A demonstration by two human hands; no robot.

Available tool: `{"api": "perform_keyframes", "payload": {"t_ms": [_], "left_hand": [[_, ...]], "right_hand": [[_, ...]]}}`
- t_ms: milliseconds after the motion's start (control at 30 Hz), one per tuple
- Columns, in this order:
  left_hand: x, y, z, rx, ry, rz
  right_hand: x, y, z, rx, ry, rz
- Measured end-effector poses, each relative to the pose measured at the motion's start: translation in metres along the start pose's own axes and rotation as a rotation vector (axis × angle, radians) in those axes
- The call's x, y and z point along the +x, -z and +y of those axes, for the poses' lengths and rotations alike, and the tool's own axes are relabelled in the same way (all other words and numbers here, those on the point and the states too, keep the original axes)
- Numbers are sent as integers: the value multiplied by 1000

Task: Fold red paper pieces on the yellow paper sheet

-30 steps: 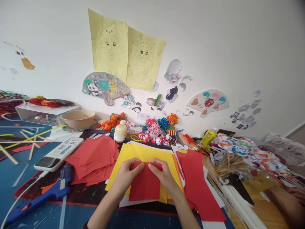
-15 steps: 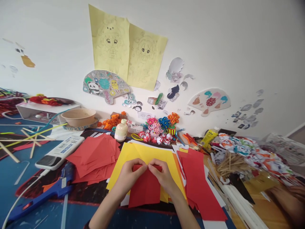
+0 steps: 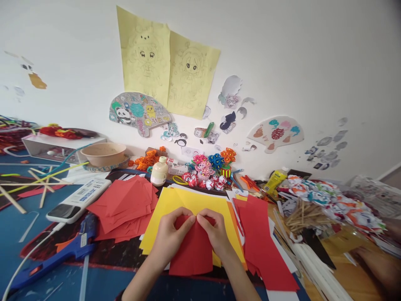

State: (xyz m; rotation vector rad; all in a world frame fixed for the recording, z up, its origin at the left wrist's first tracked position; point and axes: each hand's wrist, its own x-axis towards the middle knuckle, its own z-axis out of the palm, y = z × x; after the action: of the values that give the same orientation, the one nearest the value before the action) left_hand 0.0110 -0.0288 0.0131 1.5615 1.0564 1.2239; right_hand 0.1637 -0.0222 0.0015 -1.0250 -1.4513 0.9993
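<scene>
A red paper square (image 3: 191, 255) lies on a stack of yellow sheets (image 3: 188, 202) in front of me. My left hand (image 3: 171, 236) and my right hand (image 3: 214, 232) both pinch its far edge, fingertips nearly meeting at the middle, folding the top corners in. A pile of red paper squares (image 3: 125, 205) lies to the left of my hands. Long red strips (image 3: 263, 246) lie to the right.
A blue glue gun (image 3: 59, 253) and a white remote-like device (image 3: 78, 198) lie at left. A glue bottle (image 3: 159, 171), paper flowers (image 3: 209, 167) and a bowl (image 3: 103, 154) stand by the wall. Wooden sticks (image 3: 300, 213) and printed scraps clutter the right, where another person's hand (image 3: 376, 267) rests.
My fingertips have drawn together at the middle of the red square's far edge, and the square has shifted slightly toward me. The view tilted a little.
</scene>
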Motion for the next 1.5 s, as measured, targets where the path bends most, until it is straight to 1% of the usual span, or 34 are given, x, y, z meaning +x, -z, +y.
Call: {"api": "perform_keyframes", "payload": {"t_ms": [233, 367, 433, 533, 600, 633, 667, 733, 800, 900, 967, 1100, 1233, 1333, 1400, 1467, 1500], "left_hand": [[-1, 0, -3, -21, -21, 26], [0, 1, -3, -16, -18, 22], [1, 1, -3, -11, -11, 37], [3, 2, -7, 18, -3, 107], [5, 3, -12, 21, 26, 176], [6, 4, -15, -1, 49, 193], [8, 5, -20, -29, 78, 192], [12, 6, -29, -75, 129, 145], [16, 6, -40, -21, 161, 121], [21, 4, -55, 141, 184, 179], [23, 1, -63, 193, 188, 216], [23, 0, -68, 238, 176, 251], [22, 5, -68, 232, 166, 288], [22, 7, -68, 180, 173, 327], [22, 7, -69, 153, 163, 342], [23, 7, -69, 141, 152, 319], [24, 6, -69, 150, 150, 294]], "right_hand": [[-1, -1, 0, 55, 9, 30], [0, 3, 0, 83, 13, -4], [1, 5, 2, 104, -15, -15], [4, 11, 8, 179, -125, -39], [6, 15, 11, 195, -179, -57], [8, 17, 13, 180, -184, -48], [9, 19, 15, 154, -179, -23], [12, 23, 20, 98, -172, 47], [14, 26, 25, 57, -192, 93], [16, 29, 36, 30, -234, 105], [16, 29, 42, 36, -257, 96], [14, 28, 48, 44, -269, 111], [12, 30, 43, 44, -241, 125], [13, 29, 37, 73, -237, 83], [13, 27, 36, 93, -257, -8], [13, 27, 39, 76, -270, -82], [13, 27, 41, 51, -268, -84]]}}
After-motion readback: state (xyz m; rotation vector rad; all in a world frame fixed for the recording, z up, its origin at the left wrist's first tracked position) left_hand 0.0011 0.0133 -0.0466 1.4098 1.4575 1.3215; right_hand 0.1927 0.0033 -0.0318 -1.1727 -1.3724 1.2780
